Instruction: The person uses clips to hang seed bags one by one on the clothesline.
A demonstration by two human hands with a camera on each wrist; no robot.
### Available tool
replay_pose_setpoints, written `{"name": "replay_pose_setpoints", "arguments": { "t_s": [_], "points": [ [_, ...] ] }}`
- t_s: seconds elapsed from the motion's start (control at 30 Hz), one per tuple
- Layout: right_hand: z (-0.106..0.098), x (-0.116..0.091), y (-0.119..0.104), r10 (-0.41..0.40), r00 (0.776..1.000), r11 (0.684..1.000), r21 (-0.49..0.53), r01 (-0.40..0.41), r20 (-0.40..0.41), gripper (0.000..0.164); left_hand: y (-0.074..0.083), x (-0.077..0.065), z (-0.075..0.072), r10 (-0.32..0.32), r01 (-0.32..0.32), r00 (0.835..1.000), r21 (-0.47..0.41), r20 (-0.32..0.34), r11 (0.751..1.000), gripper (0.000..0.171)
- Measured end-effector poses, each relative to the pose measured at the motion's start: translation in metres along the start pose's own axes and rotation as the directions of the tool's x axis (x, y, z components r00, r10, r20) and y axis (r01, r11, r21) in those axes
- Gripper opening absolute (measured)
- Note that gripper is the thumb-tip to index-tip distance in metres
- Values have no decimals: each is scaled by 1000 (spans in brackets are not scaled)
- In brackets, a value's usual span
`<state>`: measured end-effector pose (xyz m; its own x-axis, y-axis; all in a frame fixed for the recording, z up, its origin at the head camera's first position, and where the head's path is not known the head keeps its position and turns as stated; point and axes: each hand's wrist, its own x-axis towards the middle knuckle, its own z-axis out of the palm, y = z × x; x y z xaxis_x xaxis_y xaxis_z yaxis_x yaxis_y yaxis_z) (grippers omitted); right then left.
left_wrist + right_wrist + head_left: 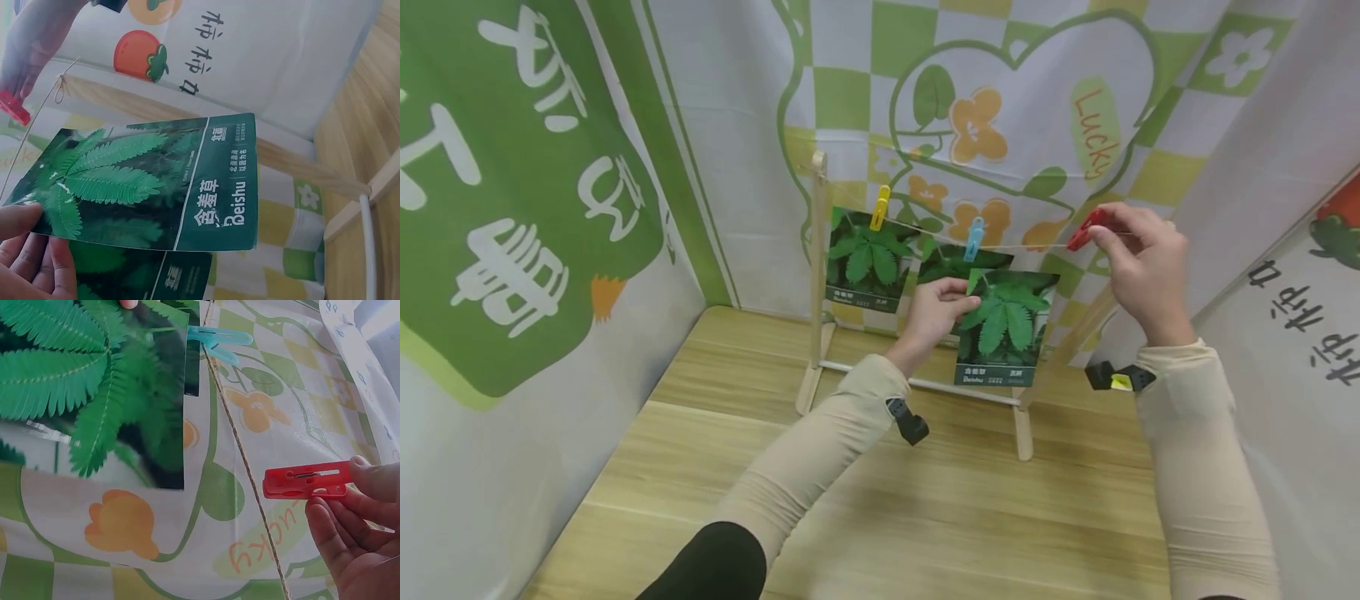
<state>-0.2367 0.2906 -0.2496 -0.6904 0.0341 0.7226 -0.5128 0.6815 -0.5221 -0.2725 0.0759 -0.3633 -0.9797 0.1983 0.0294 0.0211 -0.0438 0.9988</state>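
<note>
My left hand (936, 315) pinches the upper left edge of a green seed packet (1006, 329) with a fern-like leaf picture, thumb in front. In the right wrist view, my right hand (359, 531) pinches a red clothespin (306, 480) between thumb and fingers, close to the twine (240, 450). Two more packets hang from that twine: one at the left (868, 262) under a yellow clothespin (881, 208), another (943, 261) under a blue clothespin (975, 240), partly hidden by my left hand and the held packet.
A wooden frame (817, 275) holds the twine and stands on a wood-grain table (880, 508). A white crossbar (925, 386) joins its feet. Behind it hangs a green-and-yellow checked cloth (842, 96); printed sheets flank both sides.
</note>
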Motion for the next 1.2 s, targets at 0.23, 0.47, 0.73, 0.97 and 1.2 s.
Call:
{"name": "replay_pose_setpoints", "arguments": {
  "t_s": [0.23, 0.47, 0.73, 0.97, 1.2],
  "points": [
    [2, 6, 0, 19, 998, 1000, 5, -19, -64, 15, -2, 2, 19, -17, 17, 1000, -9, 8, 1000, 31],
    [7, 12, 3, 43, 995, 999, -28, -45, -93, 14, 1, 4, 35, -16, 17, 1000, -40, 17, 999, 29],
    [6, 12, 7, 65, 998, 989, -130, -64, 7, 15, 13, 10, 53, -15, 15, 1000, -102, 3, 995, 26],
    [5, 11, 10, 66, 994, 984, -171, -50, 91, 16, 21, 12, 63, -9, 3, 999, -158, -36, 987, 25],
    [0, 9, 14, 202, 955, 971, -170, -167, 216, 29, 21, 12, 67, -33, 28, 999, -143, -32, 989, 26]
  ]
}}
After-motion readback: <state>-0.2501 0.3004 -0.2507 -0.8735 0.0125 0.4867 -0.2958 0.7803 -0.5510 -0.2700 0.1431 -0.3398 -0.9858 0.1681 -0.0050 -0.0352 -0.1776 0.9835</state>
